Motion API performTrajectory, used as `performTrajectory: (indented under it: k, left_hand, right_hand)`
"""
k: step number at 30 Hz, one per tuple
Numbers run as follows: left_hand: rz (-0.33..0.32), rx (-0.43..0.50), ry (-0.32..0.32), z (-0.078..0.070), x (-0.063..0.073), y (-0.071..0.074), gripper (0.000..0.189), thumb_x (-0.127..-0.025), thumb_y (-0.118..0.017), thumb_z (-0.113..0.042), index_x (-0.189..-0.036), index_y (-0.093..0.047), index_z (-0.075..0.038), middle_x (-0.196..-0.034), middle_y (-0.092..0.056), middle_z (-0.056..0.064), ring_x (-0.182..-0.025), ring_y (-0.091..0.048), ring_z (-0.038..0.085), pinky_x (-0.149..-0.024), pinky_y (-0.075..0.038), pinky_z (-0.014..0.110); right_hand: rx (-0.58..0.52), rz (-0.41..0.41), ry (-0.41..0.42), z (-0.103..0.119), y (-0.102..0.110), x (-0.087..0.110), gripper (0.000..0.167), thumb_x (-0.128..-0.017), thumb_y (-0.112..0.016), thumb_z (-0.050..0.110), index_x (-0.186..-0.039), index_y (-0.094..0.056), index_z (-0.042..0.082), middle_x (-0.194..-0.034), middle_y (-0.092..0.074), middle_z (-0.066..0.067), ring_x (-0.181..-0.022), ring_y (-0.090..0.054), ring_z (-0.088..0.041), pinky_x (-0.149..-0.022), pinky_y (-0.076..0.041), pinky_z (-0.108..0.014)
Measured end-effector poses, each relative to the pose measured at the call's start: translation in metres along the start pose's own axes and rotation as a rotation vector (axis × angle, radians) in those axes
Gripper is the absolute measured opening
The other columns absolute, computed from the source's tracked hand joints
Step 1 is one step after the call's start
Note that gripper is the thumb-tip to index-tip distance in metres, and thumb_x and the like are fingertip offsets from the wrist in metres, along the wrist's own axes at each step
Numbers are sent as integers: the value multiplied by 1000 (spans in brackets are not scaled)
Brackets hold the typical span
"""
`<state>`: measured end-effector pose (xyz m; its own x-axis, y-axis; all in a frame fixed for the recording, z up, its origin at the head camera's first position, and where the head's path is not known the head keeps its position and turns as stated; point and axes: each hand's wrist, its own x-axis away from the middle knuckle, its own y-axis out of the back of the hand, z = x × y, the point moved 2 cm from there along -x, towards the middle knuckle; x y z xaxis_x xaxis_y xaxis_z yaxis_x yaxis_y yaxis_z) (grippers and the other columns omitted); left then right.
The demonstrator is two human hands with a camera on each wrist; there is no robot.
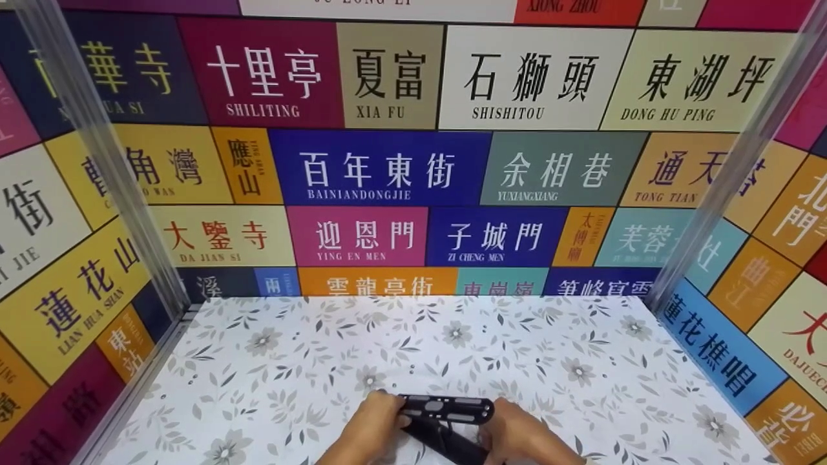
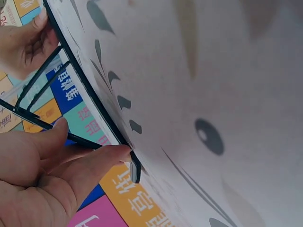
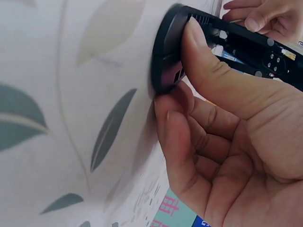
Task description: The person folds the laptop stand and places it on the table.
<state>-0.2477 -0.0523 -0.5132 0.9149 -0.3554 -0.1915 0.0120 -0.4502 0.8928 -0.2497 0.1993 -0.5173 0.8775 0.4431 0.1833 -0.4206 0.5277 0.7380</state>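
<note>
A black folding stand [image 1: 446,408] with grey pads on its upper bar is held between both hands at the near part of the table. Its lower bar angles away from the upper one, so it stands partly unfolded. My left hand [image 1: 371,426] pinches the left end; in the left wrist view, the thumb and fingers of the left hand [image 2: 52,179] lie on the thin frame [image 2: 90,99]. At the other end, my right hand [image 1: 523,433] grips the stand. The right wrist view shows the right thumb [image 3: 208,71] pressed over its rounded black end [image 3: 168,52], fingers curled beneath.
A white tabletop [image 1: 413,349] with a grey leaf and flower print lies under the hands. Colourful panels with Chinese lettering [image 1: 381,168] stand behind and at both sides. Clear upright strips [image 1: 116,161] run along the corners.
</note>
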Motion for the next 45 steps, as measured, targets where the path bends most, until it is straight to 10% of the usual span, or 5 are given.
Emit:
performTrajectory:
  k: [5, 12, 24, 35, 45]
  left_hand:
    - [28, 36, -42, 5, -5, 0, 10, -85, -79, -14, -77, -74, -10, -76, -73, 4, -72, -66, 14, -68, -56, 32]
    - [-7, 91, -168, 15, -10, 1, 10, -82, -80, -11, -75, -73, -13, -72, -71, -1, -65, -59, 7, -62, -51, 24]
    - [68, 149, -211, 23, -22, 2, 9, -82, -79, -7, -90, -79, -12, -81, -72, -2, -73, -61, 7, -72, -54, 25]
    - [162, 255, -170, 27, -33, 0, 25, -86, -79, -10, -111, -79, -10, -93, -79, 0, -68, -55, -1, -62, -49, 16]
    - [202, 349, -129, 27, -37, -5, 35, -87, -76, -8, -122, -75, -9, -106, -79, 5, -73, -60, 1, -65, -51, 18]
  right_hand:
    - [-119, -22, 4, 4, -6, 8, 37, -52, -95, 27, -85, -80, 21, -62, -72, 0, -54, -64, -16, -48, -54, -36]
    - [-5, -69, 45, 11, -15, 15, 12, -63, -83, 19, -64, -72, 23, -48, -62, 10, -40, -54, -8, -34, -44, -34]
    - [-39, -28, 26, 19, -28, 17, 28, -71, -71, 18, -48, -54, 20, -40, -45, 15, -35, -35, -1, -32, -24, -19]
    - [-34, -89, 120, 21, -36, 17, 9, -82, -65, 10, -75, -67, 15, -50, -51, 13, -41, -44, -2, -37, -36, -22]
    - [-102, -84, -17, 26, -41, 15, 13, -88, -67, 21, -87, -75, 11, -63, -68, -1, -58, -62, -14, -56, -53, -30]
